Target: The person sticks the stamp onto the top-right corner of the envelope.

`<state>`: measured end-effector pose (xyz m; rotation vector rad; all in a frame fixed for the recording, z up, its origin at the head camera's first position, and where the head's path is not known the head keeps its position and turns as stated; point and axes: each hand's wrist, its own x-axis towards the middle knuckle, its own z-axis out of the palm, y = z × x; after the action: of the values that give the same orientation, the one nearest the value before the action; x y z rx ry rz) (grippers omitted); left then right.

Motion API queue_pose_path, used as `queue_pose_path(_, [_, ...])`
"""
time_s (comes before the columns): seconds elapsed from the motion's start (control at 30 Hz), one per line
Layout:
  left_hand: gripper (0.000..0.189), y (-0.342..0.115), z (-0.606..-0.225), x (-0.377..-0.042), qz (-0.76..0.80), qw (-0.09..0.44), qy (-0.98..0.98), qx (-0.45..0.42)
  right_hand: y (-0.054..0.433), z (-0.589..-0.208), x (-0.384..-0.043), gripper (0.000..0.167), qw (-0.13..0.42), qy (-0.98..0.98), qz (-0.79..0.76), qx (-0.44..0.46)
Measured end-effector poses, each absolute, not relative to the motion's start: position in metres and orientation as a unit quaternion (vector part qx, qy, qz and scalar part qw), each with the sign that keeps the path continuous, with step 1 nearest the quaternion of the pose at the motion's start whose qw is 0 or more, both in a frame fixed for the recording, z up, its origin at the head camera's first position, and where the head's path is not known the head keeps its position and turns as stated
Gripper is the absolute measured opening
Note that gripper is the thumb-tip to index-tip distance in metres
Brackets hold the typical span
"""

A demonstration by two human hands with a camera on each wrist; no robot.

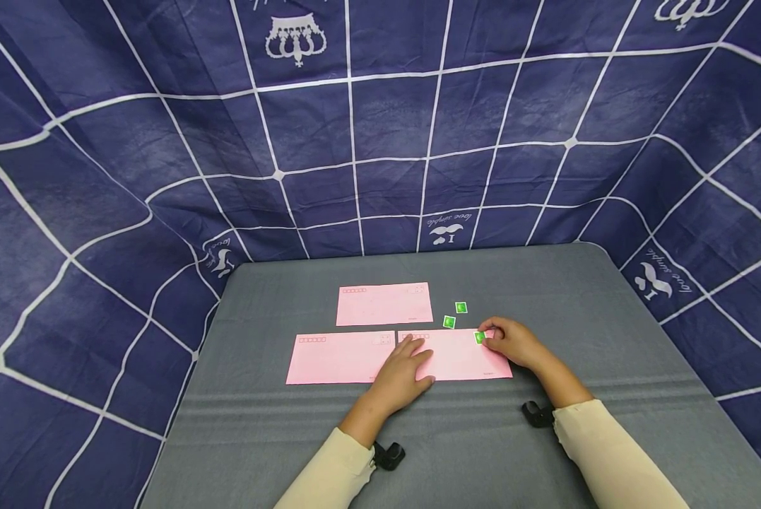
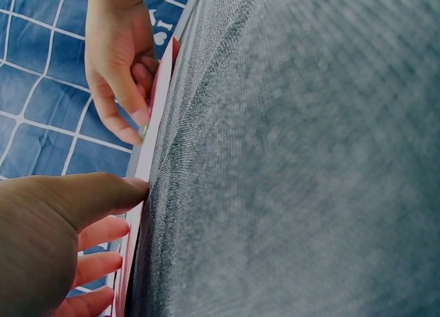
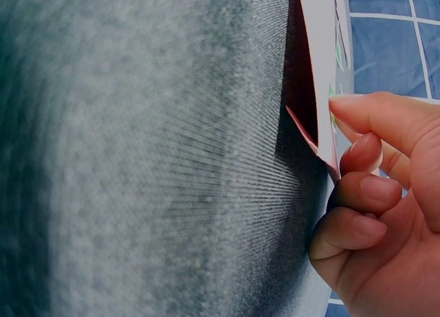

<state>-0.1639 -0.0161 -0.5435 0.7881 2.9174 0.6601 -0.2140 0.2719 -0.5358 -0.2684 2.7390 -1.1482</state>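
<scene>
A pink envelope lies at the near right of the grey table. My left hand rests on its left part with fingers spread, near the seam with the neighbouring envelope. At its upper right corner, my right hand pinches a small green stamp between thumb and forefinger, right over the paper. Seen from the right wrist, the envelope has an edge raised off the cloth, and the other fingers of the right hand are curled beside its corner. Two more green stamps lie just beyond this envelope.
A second pink envelope lies to the left, and a third pink envelope sits farther back. Grey cloth covers the table. Blue curtains with white lines enclose the back and sides.
</scene>
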Motion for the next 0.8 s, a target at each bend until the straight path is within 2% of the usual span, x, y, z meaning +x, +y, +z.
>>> queue_pose_path(0.8, [0.052, -0.0163, -0.543, -0.1643, 0.222, 0.023, 0.941, 0.253, 0.2741, -0.534, -0.2179, 0.028, 0.068, 0.916, -0.388, -0.082])
